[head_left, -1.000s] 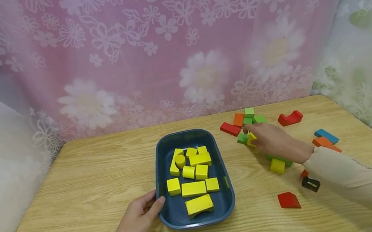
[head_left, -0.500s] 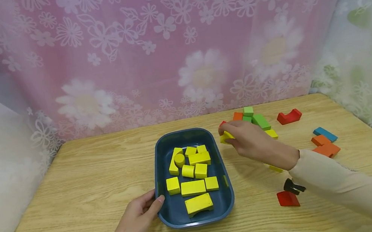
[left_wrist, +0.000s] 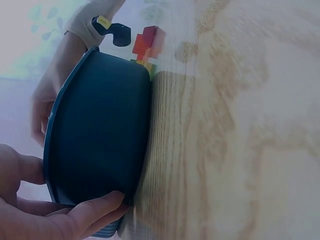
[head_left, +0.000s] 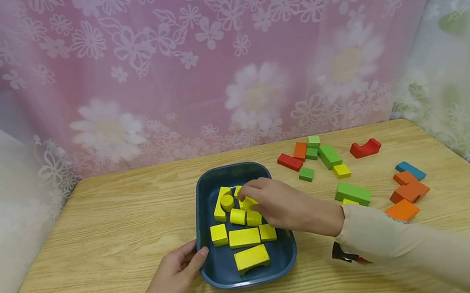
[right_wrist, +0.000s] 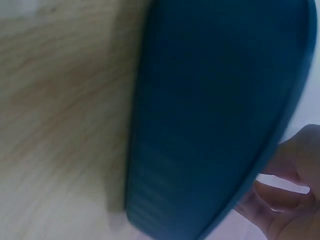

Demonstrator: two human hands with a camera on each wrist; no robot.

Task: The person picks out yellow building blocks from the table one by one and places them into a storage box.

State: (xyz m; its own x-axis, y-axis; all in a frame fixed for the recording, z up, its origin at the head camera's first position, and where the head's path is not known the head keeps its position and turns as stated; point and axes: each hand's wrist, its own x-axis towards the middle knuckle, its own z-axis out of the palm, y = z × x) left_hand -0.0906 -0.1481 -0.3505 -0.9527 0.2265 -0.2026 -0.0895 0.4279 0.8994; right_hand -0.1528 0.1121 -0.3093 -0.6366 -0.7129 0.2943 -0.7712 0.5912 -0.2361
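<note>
A dark blue tray point(head_left: 220, 272) stands on the wooden table with several yellow wooden blocks inside, among them a bridge-shaped block point(head_left: 251, 258) nearest the front. My left hand point(head_left: 173, 272) grips the tray's left side, thumb at the rim and fingers along the outer wall, as the left wrist view also shows. Over the tray's back right part, my right hand point(head_left: 295, 207) pinches a yellow block point(head_left: 248, 203), partly hidden by the fingers. The right wrist view shows the tray's outer wall point(right_wrist: 210, 100), with the fingers beyond its rim.
Right of the tray lie green blocks point(head_left: 353, 193), a yellow block point(head_left: 342, 171), a red block point(head_left: 290, 161), a red curved block point(head_left: 365, 148), orange blocks point(head_left: 409, 192) and a blue block point(head_left: 411, 170). A pink flowered curtain point(head_left: 212, 96) hangs behind the table.
My right hand has carried the yellow block leftward from the green blocks to over the tray. The left hand stays on the tray's side.
</note>
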